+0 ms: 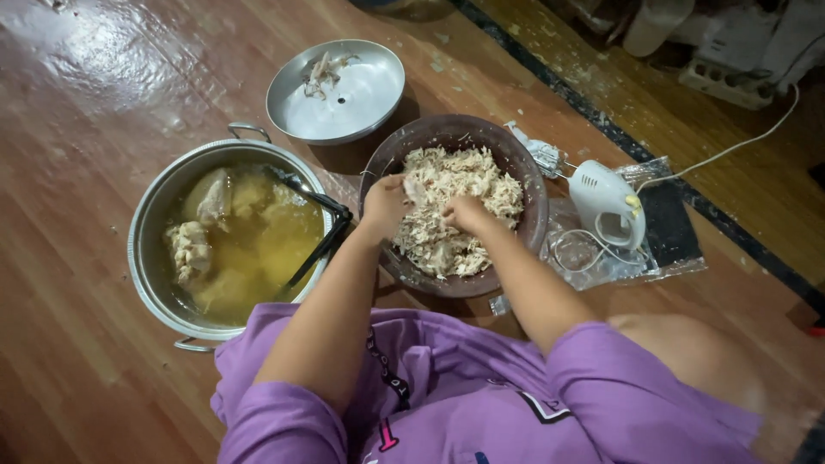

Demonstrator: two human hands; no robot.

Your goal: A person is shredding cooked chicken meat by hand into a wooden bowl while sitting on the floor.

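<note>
Shredded chicken [455,210]: pale, stringy heap filling a round dark brown bowl [524,172] at the centre of the view, on a glossy reddish wooden floor [77,369].

Surroundings: at 9 o'clock from the bowl, just beside it, a large round metal pot [146,219] with side handles, holding yellow broth and whole pale chicken pieces [193,249]; black tongs [322,228] lean across the pot's rim on the bowl side. At 11 o'clock, a shallow metal lid [361,94] lies upturned, a few meat scraps [322,73] on it. At 3 o'clock, a white electric hand mixer [606,202] with coiled cord rests on a crinkled clear plastic bag [653,258]; its metal beaters [543,155] point to the bowl's rim. Nothing lies between the hands and the heap.

Hands: both forearms reach in from 6 o'clock out of purple sleeves [601,378]. The left hand [387,204] sits at the bowl's 9 o'clock edge, fingers curled, pinching a pale piece of chicken. The right hand [468,213] is down in the middle of the heap, fingers bent into the shreds and gripping a clump. The two hands are near each other, apart.
</note>
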